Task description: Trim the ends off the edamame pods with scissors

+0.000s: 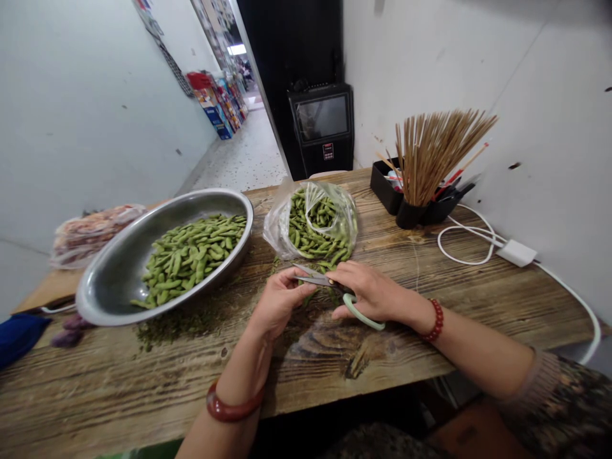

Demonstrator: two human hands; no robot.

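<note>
My right hand (370, 290) grips a pair of scissors (356, 311) with pale green handles, the blades pointing left and slightly apart. Just left of the blades, my left hand (282, 299) is closed in a pinch, its fingertips beside the scissor tips. A green edamame pod seems to be between those fingers, mostly hidden by them. Behind both hands sits an opened clear plastic bag (273, 227) full of edamame pods (306, 233), some spilling out at its front. To the left, a wide steel basin (115, 280) stands tilted and holds many pods (191, 255).
Green trimmings (179, 322) lie below the basin's front rim. A bagged pinkish item (93, 236) and a blue cloth (21, 338) are at left. On the right stand a black holder of wooden skewers (425, 159) and a white cable with an adapter (516, 253), near the wall.
</note>
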